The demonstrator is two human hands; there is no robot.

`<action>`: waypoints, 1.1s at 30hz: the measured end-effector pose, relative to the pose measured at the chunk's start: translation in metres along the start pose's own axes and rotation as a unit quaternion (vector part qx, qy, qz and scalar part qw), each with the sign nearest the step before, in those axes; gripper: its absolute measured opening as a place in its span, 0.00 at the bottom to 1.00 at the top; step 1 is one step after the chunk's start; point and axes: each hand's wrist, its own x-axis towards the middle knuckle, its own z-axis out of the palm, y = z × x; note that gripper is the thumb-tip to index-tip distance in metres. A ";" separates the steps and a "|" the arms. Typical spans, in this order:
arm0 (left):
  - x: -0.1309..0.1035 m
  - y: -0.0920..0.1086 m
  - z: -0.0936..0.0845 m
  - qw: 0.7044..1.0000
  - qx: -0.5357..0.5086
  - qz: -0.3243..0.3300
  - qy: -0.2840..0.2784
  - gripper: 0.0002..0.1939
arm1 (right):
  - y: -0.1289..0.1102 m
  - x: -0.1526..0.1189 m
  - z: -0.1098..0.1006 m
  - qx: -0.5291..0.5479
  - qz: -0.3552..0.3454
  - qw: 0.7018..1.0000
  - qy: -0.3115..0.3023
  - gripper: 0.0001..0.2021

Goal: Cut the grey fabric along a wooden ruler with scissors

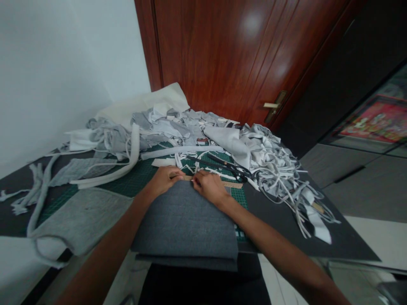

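A dark grey folded cloth (190, 220) lies on the green cutting mat (241, 197), its near part hanging over the table's front edge. Across the cloth's far edge rests a wooden ruler (233, 185). My left hand (165, 180) pinches the ruler near its left end, thumb and fingers together. Beside it, my right hand (210, 185) is closed over the middle of the ruler, fingertips on the ruler's edge and cloth. A tiny reddish spot shows at those fingertips, but what they hold is too small to name. Black-handled scissors (238, 170) lie just beyond my right hand.
Heaped grey and white fabric scraps (190, 127) line the back of the dark table (263, 220). Tangled strips (286, 182) cover the right side. A pale curved tube (135, 146) and a light grey cloth piece (85, 216) lie left. Behind stands a wooden door (216, 55).
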 end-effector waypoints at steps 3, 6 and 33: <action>-0.002 0.001 0.000 1.000 -0.005 0.014 -0.003 0.13 | -0.007 0.003 0.002 -0.036 0.007 0.999 -0.012 0.14; -0.003 0.001 0.000 1.000 0.001 0.026 -0.003 0.13 | -0.012 0.003 0.002 -0.051 0.005 0.998 -0.023 0.15; 0.001 0.004 -0.005 0.998 0.058 0.008 -0.010 0.17 | -0.004 -0.011 0.000 -0.077 0.043 0.996 -0.032 0.17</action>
